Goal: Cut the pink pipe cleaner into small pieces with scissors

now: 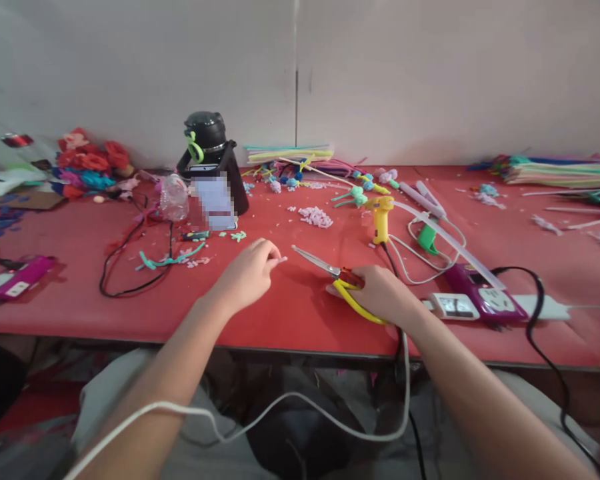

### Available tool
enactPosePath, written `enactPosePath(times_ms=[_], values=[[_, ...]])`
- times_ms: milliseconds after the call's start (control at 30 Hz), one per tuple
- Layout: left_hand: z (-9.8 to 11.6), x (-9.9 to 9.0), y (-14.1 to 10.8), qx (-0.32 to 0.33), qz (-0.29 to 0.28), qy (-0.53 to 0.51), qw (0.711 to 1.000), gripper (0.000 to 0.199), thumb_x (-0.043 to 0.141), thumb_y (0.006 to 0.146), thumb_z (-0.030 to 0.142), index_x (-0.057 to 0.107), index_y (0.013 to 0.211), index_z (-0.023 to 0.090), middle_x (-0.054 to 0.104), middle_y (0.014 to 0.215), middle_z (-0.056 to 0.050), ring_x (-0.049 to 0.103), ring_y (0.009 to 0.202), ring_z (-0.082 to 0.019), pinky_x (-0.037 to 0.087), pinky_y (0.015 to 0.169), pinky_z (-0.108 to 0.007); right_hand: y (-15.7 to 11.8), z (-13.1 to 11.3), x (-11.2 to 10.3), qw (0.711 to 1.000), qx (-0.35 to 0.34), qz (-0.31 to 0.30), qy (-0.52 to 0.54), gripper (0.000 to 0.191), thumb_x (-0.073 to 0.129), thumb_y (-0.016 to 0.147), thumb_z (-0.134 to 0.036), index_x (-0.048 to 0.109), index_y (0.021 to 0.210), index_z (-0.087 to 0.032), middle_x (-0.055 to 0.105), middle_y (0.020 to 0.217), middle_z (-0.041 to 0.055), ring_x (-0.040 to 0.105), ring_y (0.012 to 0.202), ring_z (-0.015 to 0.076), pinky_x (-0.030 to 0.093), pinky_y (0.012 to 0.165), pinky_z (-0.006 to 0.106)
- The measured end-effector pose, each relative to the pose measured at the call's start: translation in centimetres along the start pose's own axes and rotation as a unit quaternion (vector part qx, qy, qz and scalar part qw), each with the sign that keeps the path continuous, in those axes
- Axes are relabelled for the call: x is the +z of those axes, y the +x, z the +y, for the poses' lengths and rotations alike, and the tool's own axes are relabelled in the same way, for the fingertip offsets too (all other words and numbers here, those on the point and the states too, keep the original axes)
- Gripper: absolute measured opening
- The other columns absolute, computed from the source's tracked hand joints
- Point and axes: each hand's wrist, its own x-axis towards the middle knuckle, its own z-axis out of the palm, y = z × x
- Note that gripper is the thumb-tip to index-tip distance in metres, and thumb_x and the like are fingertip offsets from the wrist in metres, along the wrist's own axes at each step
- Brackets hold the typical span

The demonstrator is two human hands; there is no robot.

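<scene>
Left hand (250, 272) pinches small pale piece (280, 260); right hand (380, 292) grips yellow-handled scissors (335, 272), tips near piece. Both nearer front edge of red table (280, 323).

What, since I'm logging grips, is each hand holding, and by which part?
The right hand holds scissors by their handles; the left hand pinches a small pale piece, apparently near one end.

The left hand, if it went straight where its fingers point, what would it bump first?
Probably the scissors, held in the right hand and pointing back towards the left hand, though their heights may differ.
</scene>
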Motion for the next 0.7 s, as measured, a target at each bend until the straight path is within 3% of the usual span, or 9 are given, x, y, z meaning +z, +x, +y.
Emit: enactPosePath(times_ms=[100,267,433,533,700], values=[[1.3,1.9,-1.1,0.005,-0.018,-0.025,1.0,0.009,0.048,0.096,0.018,0.053,0.089,0.02,0.063,0.096,-0.004,0.062,0.087,-0.019,0.047,0.078,-0.033,0.4,-0.4,0.4,0.998,-0.013,-0.001,0.065,0.046,0.068,0.074,-0.063,0.055,0.063,-0.021,0.057,0.059,0.002,0.049,0.055,0.0146,0.032,0.051,0.026],[1.8,4.1,-1.0,0.029,0.013,-0.008,0.999,0.01,0.047,0.095,0.013,0.053,0.092,0.02,0.063,0.097,-0.005,0.061,0.092,-0.021,0.047,0.079,-0.035,0.7,-0.8,0.5,0.981,0.015,0.012,0.194,0.049,0.071,0.071,-0.064,0.057,0.063,-0.018,0.055,0.056,0.0004,0.048,0.054,0.0134,0.032,0.049,0.025],[1.9,5.0,-0.8,0.055,0.001,-0.027,0.998,0.014,0.045,0.093,0.008,0.053,0.094,0.019,0.062,0.098,-0.007,0.062,0.093,-0.022,0.049,0.081,-0.036,0.8,-1.6,0.7,0.935,0.014,-0.036,0.351,0.045,0.077,0.066,-0.059,0.061,0.069,-0.017,0.061,0.057,0.0013,0.052,0.051,0.0142,0.036,0.048,0.025],[2.2,5.4,-0.9,0.073,-0.004,-0.044,0.996,0.023,0.042,0.087,0.0,0.053,0.094,0.019,0.061,0.097,-0.008,0.062,0.093,-0.022,0.05,0.081,-0.036,1.1,-2.1,1.1,0.922,0.015,-0.013,0.386,0.041,0.08,0.064,-0.052,0.058,0.067,-0.018,0.054,0.049,-0.0022,0.05,0.048,0.0127,0.033,0.046,0.024],[2.1,5.9,-1.0,0.081,0.011,-0.057,0.995,0.019,0.045,0.087,0.001,0.052,0.091,0.019,0.06,0.095,-0.008,0.061,0.09,-0.022,0.051,0.079,-0.036,1.4,-2.3,2.2,0.898,-0.009,-0.024,0.439,0.029,0.077,0.063,-0.035,0.054,0.071,-0.019,0.053,0.054,-0.0054,0.05,0.047,0.0111,0.037,0.045,0.023]])
